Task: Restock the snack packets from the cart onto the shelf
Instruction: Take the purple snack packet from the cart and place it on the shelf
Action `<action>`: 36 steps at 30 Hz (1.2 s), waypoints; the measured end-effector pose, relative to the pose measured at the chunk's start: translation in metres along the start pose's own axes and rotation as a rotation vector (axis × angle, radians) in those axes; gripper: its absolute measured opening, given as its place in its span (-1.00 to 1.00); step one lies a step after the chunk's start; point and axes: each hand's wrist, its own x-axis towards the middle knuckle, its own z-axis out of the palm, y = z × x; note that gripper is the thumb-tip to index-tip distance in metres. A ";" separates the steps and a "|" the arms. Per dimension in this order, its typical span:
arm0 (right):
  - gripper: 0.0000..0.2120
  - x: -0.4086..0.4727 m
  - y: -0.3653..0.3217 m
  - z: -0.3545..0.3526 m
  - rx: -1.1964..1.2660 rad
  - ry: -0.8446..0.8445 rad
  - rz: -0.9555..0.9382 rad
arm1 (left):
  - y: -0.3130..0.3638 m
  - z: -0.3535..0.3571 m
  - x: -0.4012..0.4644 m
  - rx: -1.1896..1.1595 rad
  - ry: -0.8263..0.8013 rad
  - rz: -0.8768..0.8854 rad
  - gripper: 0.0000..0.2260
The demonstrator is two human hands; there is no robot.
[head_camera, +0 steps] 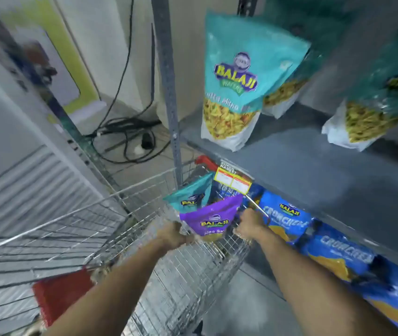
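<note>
Shelf (314,170): three teal packets (235,76) standing, gaps remaining. Cart (144,190): am holding purple packet (213,218), left hand (173,235) pinching it; right hand (250,223) closing, grip unclear.

Two bare forearms (no sleeves), left hand (172,235) and right hand (248,224) ungloved.

Cart (144,197) – bare wire mesh, shiny silver metal, w/ red plastic trim (59,292) at 7 o'clock. Purple packet (213,218) at centre: glossy plastic film, crinkled, catching light. Teal packet (238,76) at 1 o'clock, same slick film, w/ a clear window over the snack. Blue packets (287,221) at 4 o'clock glossy too. Shelf (314,170) – painted grey metal, matt, smooth; its upright post (168,81) is perforated steel. Price tag (232,183) looks like paper. Cables (125,132) at 11 o'clock: black rubbery sheath.
</note>
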 end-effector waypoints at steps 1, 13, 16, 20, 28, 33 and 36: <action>-0.66 0.011 0.001 0.005 0.083 -0.007 0.021 | -0.005 0.007 0.010 -0.160 -0.022 0.030 -0.46; -0.60 0.024 -0.016 0.010 0.539 0.043 -0.254 | 0.020 0.016 0.034 -0.556 0.247 0.152 -0.84; -0.52 -0.010 -0.032 -0.016 0.586 0.151 -0.403 | 0.041 -0.018 0.009 -0.453 0.301 0.178 -0.77; -0.51 -0.073 -0.044 -0.070 0.634 0.301 -0.559 | 0.085 -0.066 -0.041 -0.299 0.332 0.316 -0.68; -0.35 -0.185 0.000 -0.174 0.781 0.560 -0.574 | 0.223 -0.093 -0.130 -0.259 0.246 0.656 -0.67; -0.38 -0.227 0.102 -0.226 0.854 0.763 -0.408 | 0.333 -0.020 -0.134 -0.193 0.142 0.878 -0.73; -0.51 -0.246 0.168 -0.254 0.884 0.890 -0.272 | 0.393 0.037 -0.125 -0.186 0.046 0.972 -0.58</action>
